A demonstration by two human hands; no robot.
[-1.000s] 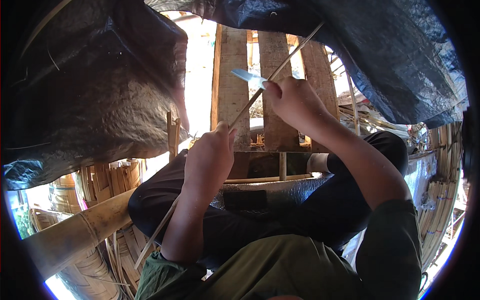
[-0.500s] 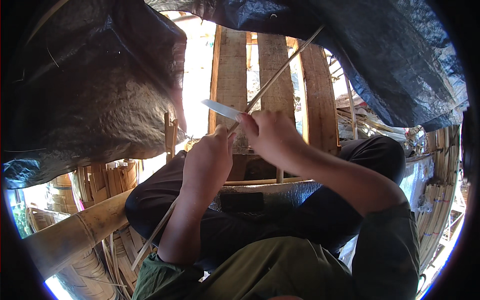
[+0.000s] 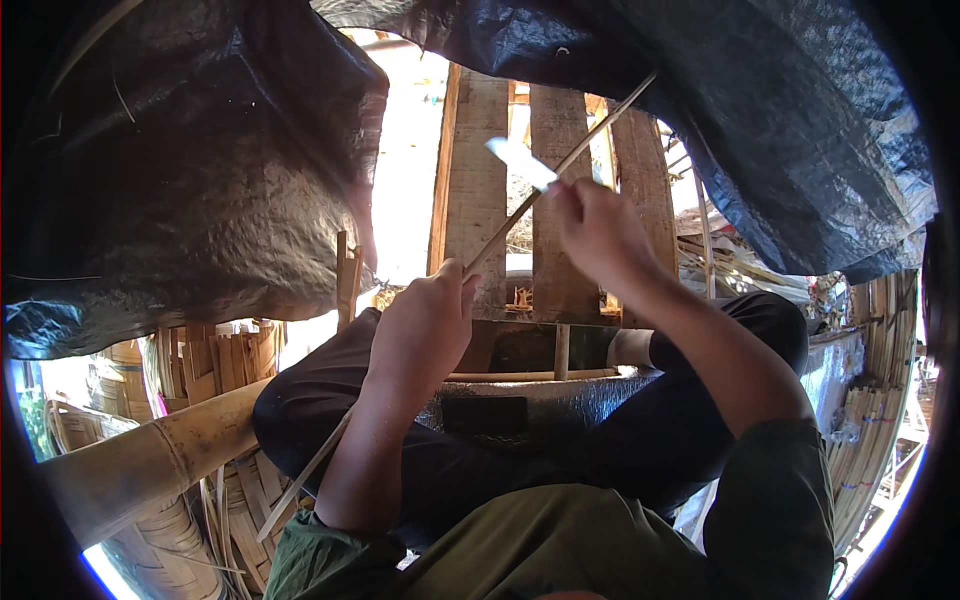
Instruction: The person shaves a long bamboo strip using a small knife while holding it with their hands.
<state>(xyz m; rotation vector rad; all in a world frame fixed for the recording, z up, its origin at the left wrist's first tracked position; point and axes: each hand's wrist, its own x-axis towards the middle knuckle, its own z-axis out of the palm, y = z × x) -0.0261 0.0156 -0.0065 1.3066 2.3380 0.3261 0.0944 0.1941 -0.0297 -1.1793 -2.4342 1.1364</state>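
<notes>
From afar, I make out a makeshift bamboo workshop: planks (image 3: 478, 170) beyond the left fingers (image 3: 448, 278), tarpaulin (image 3: 200, 200) leftward, woven bamboo (image 3: 180, 535) below-left, bundled strips (image 3: 864, 440) far right.

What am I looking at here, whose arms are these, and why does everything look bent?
There's no robot here: these are a person's own bare hands. The camera is worn on that person's head and looks down, so left in the picture is their left. Its wide fisheye lens bends straight edges near the rim.

The left hand grips a long, thin strip that slants up to the right. The right hand holds a knife, its pale blade by the strip; I can't tell whether they touch.

Beyond the hands are wooden planks with gaps between them. Dark sheeting hangs around, and a thick bamboo pole lies at lower left.
</notes>
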